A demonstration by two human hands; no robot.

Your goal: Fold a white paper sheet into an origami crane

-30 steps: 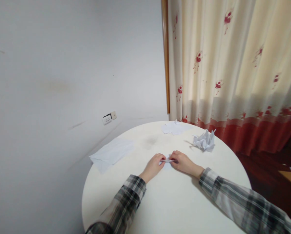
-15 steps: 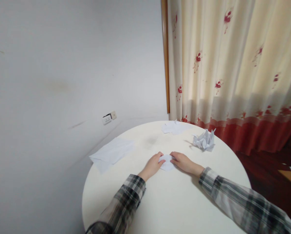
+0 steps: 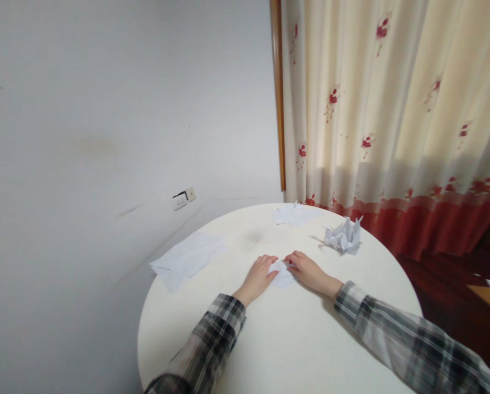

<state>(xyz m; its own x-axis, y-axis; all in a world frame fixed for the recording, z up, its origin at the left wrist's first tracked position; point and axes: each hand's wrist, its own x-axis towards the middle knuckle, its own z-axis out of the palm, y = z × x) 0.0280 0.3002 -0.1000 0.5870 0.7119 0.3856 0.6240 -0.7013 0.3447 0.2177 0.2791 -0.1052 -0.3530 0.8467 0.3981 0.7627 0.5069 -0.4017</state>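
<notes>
Small white paper near the round table's centre, left hand gripping its nine o'clock edge between fingers and thumb, right hand gripping its three o'clock edge, flat sheets at ten, pointed folded papers at one.

Curtain and socket beyond the bench
Paper sheets at its far-left edge, spiky folded paper (rather a tangle) near its far-right edge.

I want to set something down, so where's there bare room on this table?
The near tabletop between your left sleeve and right sleeve. Also the patch bordered by the left sheets, far sheets and folded paper. It's crowded where your left hand and right hand meet the small paper.
</notes>
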